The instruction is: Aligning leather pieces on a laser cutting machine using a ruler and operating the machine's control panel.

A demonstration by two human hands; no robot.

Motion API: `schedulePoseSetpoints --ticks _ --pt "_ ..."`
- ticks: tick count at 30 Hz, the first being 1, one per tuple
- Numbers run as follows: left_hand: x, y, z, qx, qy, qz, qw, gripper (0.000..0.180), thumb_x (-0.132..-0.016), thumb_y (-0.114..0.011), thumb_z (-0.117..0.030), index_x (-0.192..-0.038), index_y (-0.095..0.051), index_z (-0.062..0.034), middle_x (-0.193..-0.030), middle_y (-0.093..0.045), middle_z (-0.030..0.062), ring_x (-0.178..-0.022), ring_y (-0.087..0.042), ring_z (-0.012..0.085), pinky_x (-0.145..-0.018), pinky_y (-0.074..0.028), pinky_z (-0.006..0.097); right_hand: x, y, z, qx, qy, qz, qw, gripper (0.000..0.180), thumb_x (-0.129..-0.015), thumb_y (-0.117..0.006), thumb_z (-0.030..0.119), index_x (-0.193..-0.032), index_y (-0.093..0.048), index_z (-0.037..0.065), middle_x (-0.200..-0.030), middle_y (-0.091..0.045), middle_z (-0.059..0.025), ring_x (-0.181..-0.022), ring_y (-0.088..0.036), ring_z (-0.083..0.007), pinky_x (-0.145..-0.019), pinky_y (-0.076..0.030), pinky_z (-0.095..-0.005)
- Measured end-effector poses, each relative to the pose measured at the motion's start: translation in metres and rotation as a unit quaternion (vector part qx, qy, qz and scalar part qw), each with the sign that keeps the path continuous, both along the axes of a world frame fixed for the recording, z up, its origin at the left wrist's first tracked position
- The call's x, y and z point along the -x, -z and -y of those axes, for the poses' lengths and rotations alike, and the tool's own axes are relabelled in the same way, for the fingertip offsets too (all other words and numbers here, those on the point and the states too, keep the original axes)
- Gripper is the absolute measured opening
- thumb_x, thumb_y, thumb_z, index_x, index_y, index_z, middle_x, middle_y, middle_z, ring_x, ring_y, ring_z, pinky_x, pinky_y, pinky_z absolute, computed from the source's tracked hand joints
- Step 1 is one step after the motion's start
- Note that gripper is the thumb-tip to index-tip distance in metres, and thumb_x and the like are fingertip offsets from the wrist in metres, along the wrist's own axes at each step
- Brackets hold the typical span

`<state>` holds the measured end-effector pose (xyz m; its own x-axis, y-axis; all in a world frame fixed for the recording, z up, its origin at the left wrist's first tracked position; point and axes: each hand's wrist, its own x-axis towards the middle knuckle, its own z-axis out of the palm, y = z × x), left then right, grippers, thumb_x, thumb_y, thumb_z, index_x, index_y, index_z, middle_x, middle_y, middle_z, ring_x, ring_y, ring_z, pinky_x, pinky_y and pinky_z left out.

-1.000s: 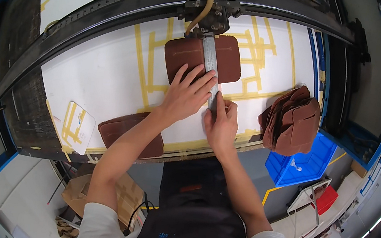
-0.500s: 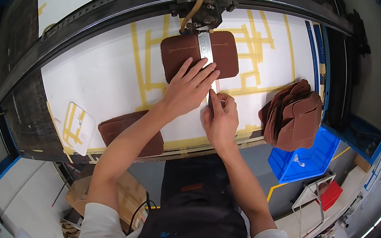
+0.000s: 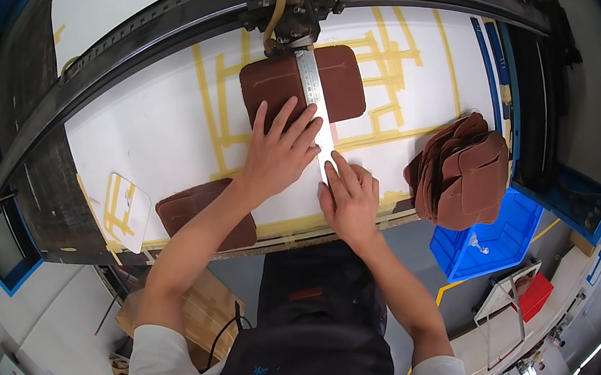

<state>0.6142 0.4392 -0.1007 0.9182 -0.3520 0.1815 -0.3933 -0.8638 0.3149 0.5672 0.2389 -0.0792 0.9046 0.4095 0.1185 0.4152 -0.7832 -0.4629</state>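
Observation:
A metal ruler [image 3: 311, 86] lies slantwise across a brown leather-like panel [image 3: 273, 81] with rounded corners, its far end close under the machine head [image 3: 297, 24]. My left hand [image 3: 278, 158] rests on the panel's near edge with fingers spread, the fingertips on the panel and beside the ruler. At the ruler's near end is my right hand [image 3: 353, 200], its forefinger and thumb on the metal and the other fingers curled. Another brown panel [image 3: 188, 207] lies at the table's front edge, partly behind my left forearm.
A stack of brown panels [image 3: 462, 171] sits at the table's right edge, above a blue bin [image 3: 486, 246]. The machine's rail [image 3: 162, 25] spans the far side. Yellow tape lines mark the white table [image 3: 152, 100]. A small taped white card [image 3: 126, 212] lies at left.
The ruler has turned a little, with more of its near end showing. My left hand has drawn back from it, fingers wider. My right fingers have stretched along the ruler. The whole view has shifted slightly.

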Motion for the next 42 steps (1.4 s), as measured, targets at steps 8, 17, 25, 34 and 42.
schedulePoseSetpoints --ticks 8,17,25,34,42 --pt "0.011 0.006 0.013 0.001 -0.058 -0.007 0.998 0.057 -0.091 -0.072 -0.039 -0.139 -0.061 -0.0113 -0.153 -0.052 0.0039 -0.145 -0.04 0.0323 -0.117 -0.025 0.065 -0.108 0.01 -0.014 -0.061 0.034 0.062 0.996 0.046 -0.088 -0.067 0.007 -0.133 -0.063 0.005 -0.148 -0.054 -0.0139 -0.134 -0.052 -0.0353 -0.108 -0.044 -0.0471" --pt "0.011 0.007 0.014 0.004 -0.07 -0.001 0.998 0.057 -0.091 -0.071 -0.041 -0.139 -0.062 -0.0124 -0.152 -0.051 0.0034 -0.147 -0.037 0.0339 -0.116 -0.026 0.068 -0.138 0.021 0.008 0.088 -0.087 0.051 0.991 0.049 -0.099 -0.06 0.028 -0.146 -0.055 0.015 -0.159 -0.045 -0.0074 -0.147 -0.041 -0.0297 -0.119 -0.031 -0.0558" --pt "0.011 0.006 0.014 0.012 -0.067 -0.01 0.998 0.054 -0.094 -0.068 -0.039 -0.14 -0.06 -0.0121 -0.153 -0.051 0.005 -0.146 -0.038 0.035 -0.117 -0.023 0.067 -0.161 0.015 -0.018 0.008 -0.042 0.078 0.996 0.046 -0.088 -0.065 0.014 -0.134 -0.062 0.008 -0.146 -0.057 -0.0118 -0.138 -0.051 -0.0306 -0.117 -0.036 -0.0516" --pt "0.01 0.009 0.015 0.011 -0.065 0.006 0.998 0.054 -0.092 -0.07 -0.041 -0.137 -0.062 -0.0117 -0.149 -0.052 0.0048 -0.145 -0.039 0.032 -0.116 -0.026 0.067 -0.175 0.027 -0.005 0.086 -0.115 0.089 0.986 0.048 -0.099 -0.06 0.028 -0.144 -0.057 0.012 -0.153 -0.053 -0.0036 -0.143 -0.046 -0.029 -0.119 -0.033 -0.0524" --pt "0.013 0.011 0.015 0.016 -0.066 0.006 0.998 0.054 -0.092 -0.07 -0.041 -0.136 -0.063 -0.0107 -0.149 -0.052 0.0046 -0.144 -0.04 0.0316 -0.116 -0.026 0.067 -0.158 0.023 0.015 0.117 -0.089 0.084 0.986 0.044 -0.098 -0.061 0.026 -0.139 -0.063 0.012 -0.151 -0.056 -0.0029 -0.143 -0.047 -0.0287 -0.118 -0.035 -0.054"
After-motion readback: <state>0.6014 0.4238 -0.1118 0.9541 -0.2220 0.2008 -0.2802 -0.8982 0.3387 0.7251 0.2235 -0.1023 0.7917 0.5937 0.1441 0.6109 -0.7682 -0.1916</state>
